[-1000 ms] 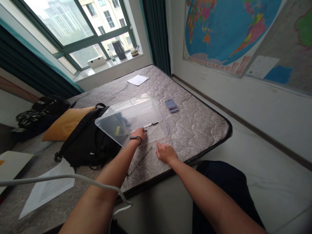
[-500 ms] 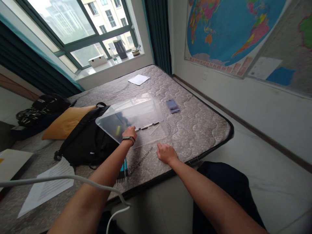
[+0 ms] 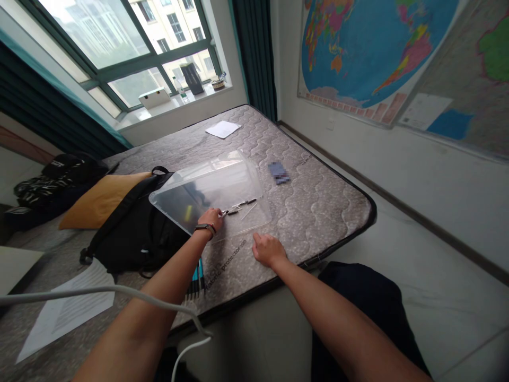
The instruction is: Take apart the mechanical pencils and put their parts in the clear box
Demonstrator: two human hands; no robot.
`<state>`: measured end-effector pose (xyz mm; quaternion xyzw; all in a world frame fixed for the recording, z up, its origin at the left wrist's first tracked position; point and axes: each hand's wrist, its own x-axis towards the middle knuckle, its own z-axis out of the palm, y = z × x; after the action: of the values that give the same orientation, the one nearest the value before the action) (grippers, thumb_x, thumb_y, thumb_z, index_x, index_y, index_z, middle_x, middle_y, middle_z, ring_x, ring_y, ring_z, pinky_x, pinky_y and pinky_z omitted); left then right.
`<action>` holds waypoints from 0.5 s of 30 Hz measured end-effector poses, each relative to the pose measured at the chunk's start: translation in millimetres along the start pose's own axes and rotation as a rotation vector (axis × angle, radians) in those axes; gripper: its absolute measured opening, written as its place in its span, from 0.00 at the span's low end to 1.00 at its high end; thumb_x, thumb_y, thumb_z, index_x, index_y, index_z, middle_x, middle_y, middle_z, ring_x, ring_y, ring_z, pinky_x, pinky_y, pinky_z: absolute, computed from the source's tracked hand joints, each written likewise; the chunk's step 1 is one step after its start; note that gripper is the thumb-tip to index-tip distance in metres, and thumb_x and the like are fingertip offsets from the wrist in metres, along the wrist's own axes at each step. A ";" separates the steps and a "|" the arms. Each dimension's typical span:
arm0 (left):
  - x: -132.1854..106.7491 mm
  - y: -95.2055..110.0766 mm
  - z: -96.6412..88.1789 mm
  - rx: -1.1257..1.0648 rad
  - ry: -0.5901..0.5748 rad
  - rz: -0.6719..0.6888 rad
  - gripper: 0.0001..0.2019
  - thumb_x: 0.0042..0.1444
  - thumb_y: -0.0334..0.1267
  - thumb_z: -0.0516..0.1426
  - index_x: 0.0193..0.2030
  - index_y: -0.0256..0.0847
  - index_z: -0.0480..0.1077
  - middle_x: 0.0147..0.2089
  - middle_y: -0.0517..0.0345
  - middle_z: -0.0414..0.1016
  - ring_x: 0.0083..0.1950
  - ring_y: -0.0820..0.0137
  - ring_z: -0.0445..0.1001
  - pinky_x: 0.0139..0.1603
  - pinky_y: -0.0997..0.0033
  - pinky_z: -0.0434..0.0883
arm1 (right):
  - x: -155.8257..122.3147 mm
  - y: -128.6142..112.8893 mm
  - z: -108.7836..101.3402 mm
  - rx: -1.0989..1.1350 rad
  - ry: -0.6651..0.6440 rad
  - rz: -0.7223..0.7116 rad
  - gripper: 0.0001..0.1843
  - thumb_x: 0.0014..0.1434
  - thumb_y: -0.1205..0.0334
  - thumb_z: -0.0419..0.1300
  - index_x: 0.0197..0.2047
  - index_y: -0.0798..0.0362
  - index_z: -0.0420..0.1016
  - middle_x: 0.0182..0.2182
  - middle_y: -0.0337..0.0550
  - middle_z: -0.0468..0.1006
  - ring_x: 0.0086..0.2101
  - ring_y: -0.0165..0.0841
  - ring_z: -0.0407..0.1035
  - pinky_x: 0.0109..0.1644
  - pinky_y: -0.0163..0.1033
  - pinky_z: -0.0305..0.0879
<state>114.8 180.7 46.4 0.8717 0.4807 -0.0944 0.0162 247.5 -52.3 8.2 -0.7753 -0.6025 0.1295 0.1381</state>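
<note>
My left hand (image 3: 209, 218), with a dark band on its wrist, reaches over the near side of a clear plastic container (image 3: 228, 183). Its fingers are closed on a pen (image 3: 224, 213), whose silver and black end sticks out. Other dark pens (image 3: 249, 201) and a thin white stick (image 3: 248, 211) lie just to the right, within the container's outline. My right hand (image 3: 269, 250) rests on the mattress near the container's close edge, fingers curled in and nothing seen in them. Partly behind my left forearm lie several teal-and-black pens (image 3: 200, 273).
A black backpack (image 3: 127, 239) and an orange pillow (image 3: 103, 199) lie left of the container on the mattress (image 3: 318, 212). Printed paper (image 3: 71, 313) is at the near left. A white cable (image 3: 135, 292) crosses the foreground. A blurred blue item (image 3: 279, 173) and a white sheet (image 3: 222, 129) lie farther back.
The pens beside my left hand have shifted apart, and one now sits in its fingers at a different angle. My right hand stays in place. The view has shifted slightly.
</note>
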 end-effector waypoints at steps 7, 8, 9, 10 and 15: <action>2.4 -5.1 -1.3 0.005 -0.094 -0.002 0.14 0.50 0.40 0.59 0.44 0.40 0.77 0.47 0.45 0.79 0.48 0.58 0.77 0.45 0.69 0.72 | -0.8 -2.3 -3.8 0.004 -0.031 0.024 0.13 0.65 0.60 0.49 0.49 0.52 0.70 0.40 0.52 0.79 0.41 0.41 0.73 0.41 0.39 0.62; 2.4 -5.3 -2.0 0.005 -0.114 -0.003 0.14 0.48 0.40 0.60 0.42 0.40 0.77 0.46 0.45 0.80 0.47 0.58 0.78 0.43 0.69 0.72 | -1.0 -2.7 -4.9 0.008 -0.035 0.029 0.13 0.65 0.60 0.50 0.50 0.52 0.70 0.40 0.52 0.79 0.41 0.41 0.73 0.41 0.39 0.62; 2.0 -5.3 -2.6 0.004 -0.132 -0.005 0.14 0.47 0.40 0.60 0.41 0.40 0.78 0.45 0.45 0.80 0.46 0.57 0.78 0.42 0.69 0.72 | -1.2 -3.1 -6.0 0.013 -0.039 0.031 0.13 0.65 0.60 0.50 0.50 0.52 0.70 0.40 0.52 0.79 0.42 0.41 0.73 0.41 0.39 0.62; 1.2 -5.1 -3.1 0.004 -0.148 -0.006 0.13 0.47 0.41 0.61 0.40 0.40 0.78 0.44 0.45 0.81 0.45 0.57 0.78 0.41 0.69 0.72 | -1.4 -3.5 -7.0 0.018 -0.042 0.034 0.13 0.65 0.60 0.50 0.50 0.52 0.70 0.40 0.52 0.79 0.42 0.42 0.73 0.42 0.39 0.63; -7.9 -5.0 -1.3 -0.001 -0.188 0.005 0.10 0.45 0.40 0.61 0.34 0.38 0.78 0.39 0.43 0.81 0.41 0.55 0.79 0.36 0.69 0.72 | -1.6 -4.5 -8.5 0.004 -0.050 0.042 0.14 0.65 0.60 0.51 0.50 0.52 0.70 0.41 0.52 0.80 0.42 0.42 0.73 0.42 0.39 0.63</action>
<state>106.6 177.0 49.4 0.8601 0.4749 -0.1758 0.0619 246.2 -53.2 17.8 -0.7839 -0.5892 0.1532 0.1218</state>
